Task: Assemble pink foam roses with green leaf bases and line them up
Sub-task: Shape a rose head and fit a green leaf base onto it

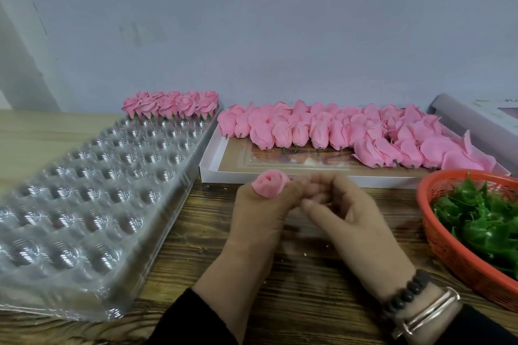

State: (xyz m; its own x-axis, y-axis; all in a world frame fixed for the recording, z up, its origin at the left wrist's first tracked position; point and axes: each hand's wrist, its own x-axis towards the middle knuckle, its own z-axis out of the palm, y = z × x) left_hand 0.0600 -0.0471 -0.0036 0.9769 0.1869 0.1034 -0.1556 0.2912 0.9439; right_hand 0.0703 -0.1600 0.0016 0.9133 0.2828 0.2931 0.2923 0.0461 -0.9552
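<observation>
A: The left hand (260, 204) grips a soft pink foam rosebud (270, 183) at table centre, fingers curled round its lower half, petals poking out on top. The right hand (336, 204) meets it at three o'clock, fingertips curled in toward the bud's base; whether they pinch a leaf or only the stem, I cannot tell, it is blurred.

B: How will that bud handle?

A: Very light and squashy, I judge. The petals look thin and would crease or tear, so hold it low by the base or the stub stem, never the tips.

B: And the supplies?

A: Loose pink foam roses (350, 131) lie in a shallow white cardboard tray (213, 168) at twelve o'clock. An orange plastic mesh basket (448, 246) of green plastic leaf bases (482, 218) sits at three o'clock. At nine o'clock, a clear plastic blister tray (84, 204) of round cups, with finished roses (171, 105) with green bases lined along its far end, toward eleven o'clock; most cups are unfilled.

B: The surface?

A: A brown wood-grain table (308, 274) against a plain pale wall (252, 22). A dark bead bracelet (406, 294) and a metal bangle (429, 311) ring the right wrist.
</observation>
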